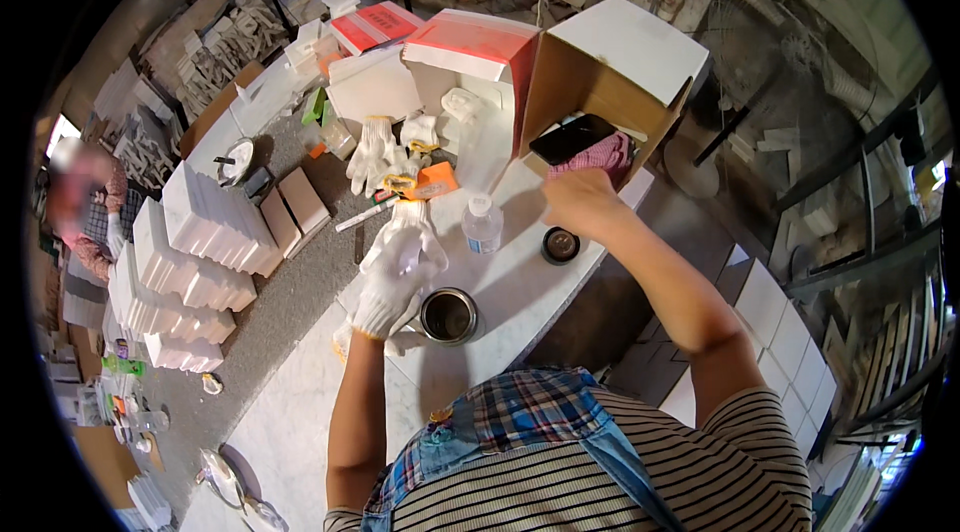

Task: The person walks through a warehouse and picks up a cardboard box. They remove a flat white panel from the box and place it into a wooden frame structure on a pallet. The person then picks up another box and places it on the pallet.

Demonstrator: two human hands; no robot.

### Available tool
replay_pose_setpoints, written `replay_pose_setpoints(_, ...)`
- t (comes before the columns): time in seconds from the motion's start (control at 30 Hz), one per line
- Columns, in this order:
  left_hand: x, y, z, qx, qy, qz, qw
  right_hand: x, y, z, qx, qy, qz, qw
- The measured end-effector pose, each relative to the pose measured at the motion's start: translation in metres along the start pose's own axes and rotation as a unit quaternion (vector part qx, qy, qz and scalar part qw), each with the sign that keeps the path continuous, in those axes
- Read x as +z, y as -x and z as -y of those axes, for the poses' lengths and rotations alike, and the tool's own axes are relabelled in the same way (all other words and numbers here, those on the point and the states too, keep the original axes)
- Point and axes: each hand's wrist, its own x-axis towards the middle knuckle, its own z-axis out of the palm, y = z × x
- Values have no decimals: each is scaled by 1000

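While our gloved left hand (398, 277) hovers half-curled and empty just beside the open tin (448, 316) on the tabletop (520, 282), our bare right hand (580, 202), grip hidden, reaches the box (600, 82); we judge the tin rigid, slick, best gripped round its wall.

Gloved left hand (398, 272) beside open tin (448, 316) (right hand (580, 200) bare) on white table (520, 282).
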Motion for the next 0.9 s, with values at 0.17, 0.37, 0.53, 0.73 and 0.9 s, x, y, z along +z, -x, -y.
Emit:
replay_pose_setpoints(0.17,-14,81,-41,8,-100,105,989,91,31,-33,31,-42,32,998)
replay_pose_setpoints(0.37,32,107,-15,48,-27,46,997,138,43,-21,71,-134,-79,985)
replay_pose_setpoints(0.53,61,97,-13,59,21,-41,997,142,39,-27,42,-237,-185,953)
replay_pose_setpoints(0.73,69,95,-27,64,1,-59,996,47,74,1,-100,-279,-141,945)
replay_pose_setpoints(0.9,76,92,-48,93,-28,-49,994,-12,95,34,-178,-204,-136,953)
